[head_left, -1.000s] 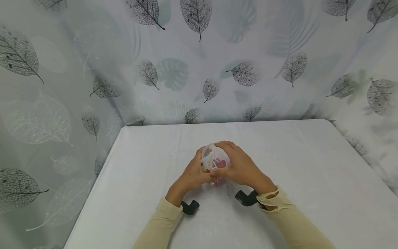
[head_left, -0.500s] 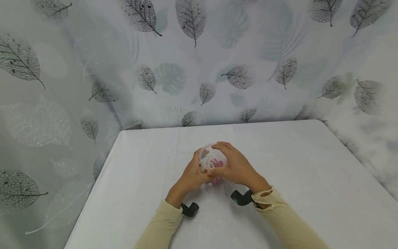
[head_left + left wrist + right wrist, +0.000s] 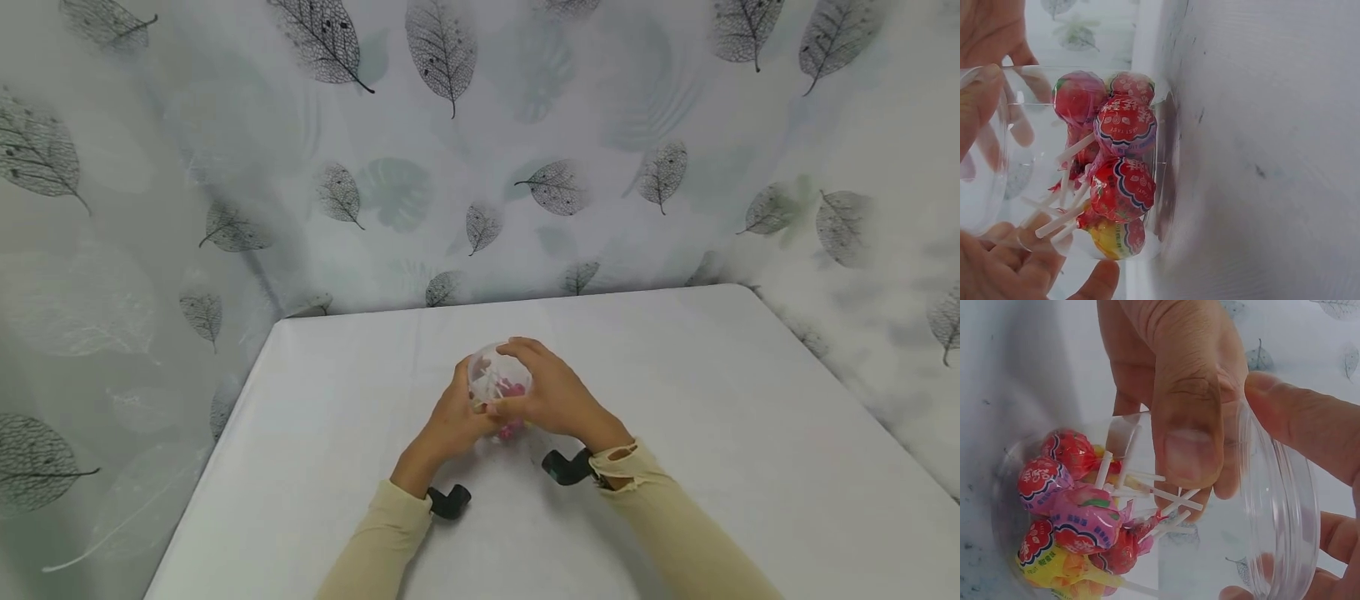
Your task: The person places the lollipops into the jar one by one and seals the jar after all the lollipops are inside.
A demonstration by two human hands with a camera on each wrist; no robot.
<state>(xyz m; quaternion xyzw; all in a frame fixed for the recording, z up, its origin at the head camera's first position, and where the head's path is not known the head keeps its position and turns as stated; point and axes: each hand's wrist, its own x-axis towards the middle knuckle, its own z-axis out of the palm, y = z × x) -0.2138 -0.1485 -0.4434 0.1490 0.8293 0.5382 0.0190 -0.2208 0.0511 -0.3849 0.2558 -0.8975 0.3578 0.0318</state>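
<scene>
A clear plastic jar (image 3: 483, 379) stands upright near the middle of the white table, with several wrapped lollipops (image 3: 1088, 519) in it, red, pink, purple and yellow, their white sticks pointing upward. My left hand (image 3: 453, 421) grips the jar's body from the left, its thumb (image 3: 1188, 425) lying across the clear wall. Over the top, my right hand (image 3: 558, 396) holds the round clear lid (image 3: 1300, 506) by its edge, with thumb and fingers spread around it. The lid sits at the jar's mouth. Parts of the jar's sides are hidden behind both hands.
The white-covered table (image 3: 675, 375) reaches back to a leaf-printed curtain (image 3: 480, 150), which also hangs at the left and right. A black curved piece sits under each wrist, the left one (image 3: 450, 502) and the right one (image 3: 566, 467).
The head view has swung slightly, so table, hands and jar all appear farther left. Both hands keep their hold on the jar and lid, with little visible movement.
</scene>
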